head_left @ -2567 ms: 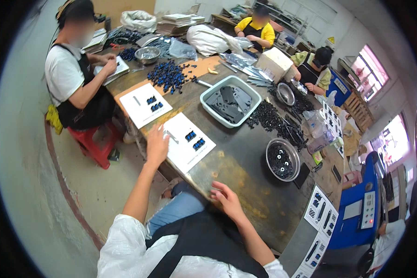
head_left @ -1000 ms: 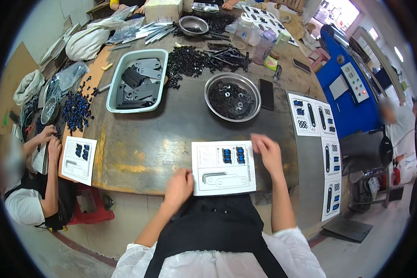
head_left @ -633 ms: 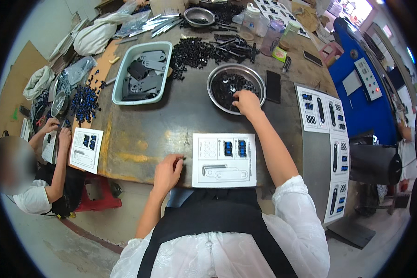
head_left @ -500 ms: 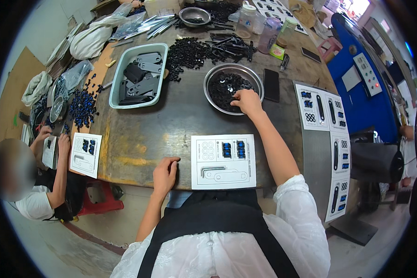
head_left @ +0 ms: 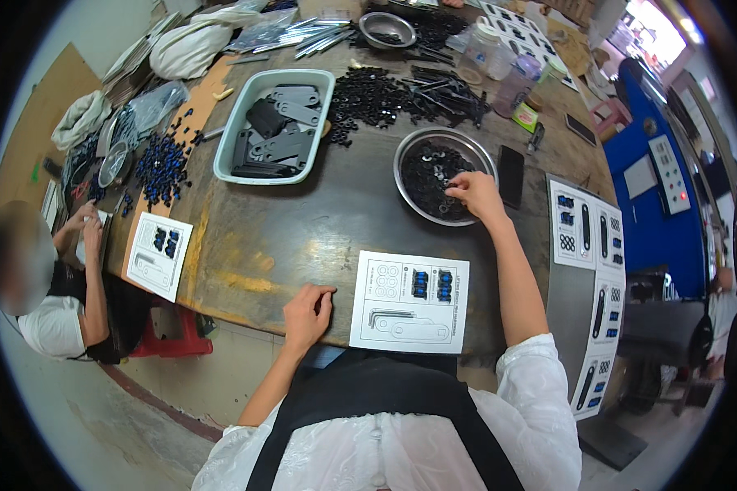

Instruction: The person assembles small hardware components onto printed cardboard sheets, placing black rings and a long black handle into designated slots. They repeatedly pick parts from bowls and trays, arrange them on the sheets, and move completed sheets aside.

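My right hand (head_left: 477,195) is over the near right side of a metal bowl (head_left: 407,196) full of small black ring-shaped washers (head_left: 426,164). Its thumb and fingers are pinched together at the washers; whatever is between the fingertips is too small to make out. My left hand (head_left: 307,317) rests at the table's near edge, fingers apart and partly bent, with nothing visible in it. Just right of it lies a white card (head_left: 409,335) printed with rings, blue-and-black hardware, a hex key and a flat plate.
A pale green tub (head_left: 223,157) holds dark flat plates. Heaps of black parts (head_left: 368,96) and blue-black pieces (head_left: 162,168) lie beyond. A phone (head_left: 510,176) sits beside the bowl. More printed cards (head_left: 577,225) line the right. At left, a co-worker's hands (head_left: 88,225) handle something pale.
The whole view has shifted, so the table things appear farther right. My right hand stays at the bowl, its fingers slightly repositioned. My left hand remains by the table edge, its fingers spread a little more.
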A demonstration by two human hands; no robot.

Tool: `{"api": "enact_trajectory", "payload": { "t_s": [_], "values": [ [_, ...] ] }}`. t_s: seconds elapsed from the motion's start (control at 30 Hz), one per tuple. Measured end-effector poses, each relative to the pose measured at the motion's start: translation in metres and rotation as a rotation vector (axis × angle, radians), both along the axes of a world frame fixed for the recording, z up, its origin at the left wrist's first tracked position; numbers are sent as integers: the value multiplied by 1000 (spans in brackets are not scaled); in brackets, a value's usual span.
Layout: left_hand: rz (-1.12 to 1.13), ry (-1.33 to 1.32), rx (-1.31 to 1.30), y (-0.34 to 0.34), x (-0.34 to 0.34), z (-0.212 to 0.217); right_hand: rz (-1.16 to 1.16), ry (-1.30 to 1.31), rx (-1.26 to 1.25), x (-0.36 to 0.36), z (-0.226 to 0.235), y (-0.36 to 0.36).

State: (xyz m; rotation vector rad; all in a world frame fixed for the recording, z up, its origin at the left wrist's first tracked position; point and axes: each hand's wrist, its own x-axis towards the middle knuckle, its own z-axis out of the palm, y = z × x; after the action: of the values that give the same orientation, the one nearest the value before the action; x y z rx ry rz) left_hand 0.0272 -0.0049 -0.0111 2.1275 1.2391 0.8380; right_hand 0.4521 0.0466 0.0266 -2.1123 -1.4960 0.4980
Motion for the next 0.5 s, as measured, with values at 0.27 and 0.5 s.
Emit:
{"api": "enact_trajectory", "payload": {
  "t_s": [0.27, 0.5],
  "values": [
    [11, -13, -14, 1, -1, -1, -80, -222, 53, -5, 13, -4],
    [2, 11, -11, 0, -4, -6, -106, 494, 146, -53, 43, -34]
  ]
}}
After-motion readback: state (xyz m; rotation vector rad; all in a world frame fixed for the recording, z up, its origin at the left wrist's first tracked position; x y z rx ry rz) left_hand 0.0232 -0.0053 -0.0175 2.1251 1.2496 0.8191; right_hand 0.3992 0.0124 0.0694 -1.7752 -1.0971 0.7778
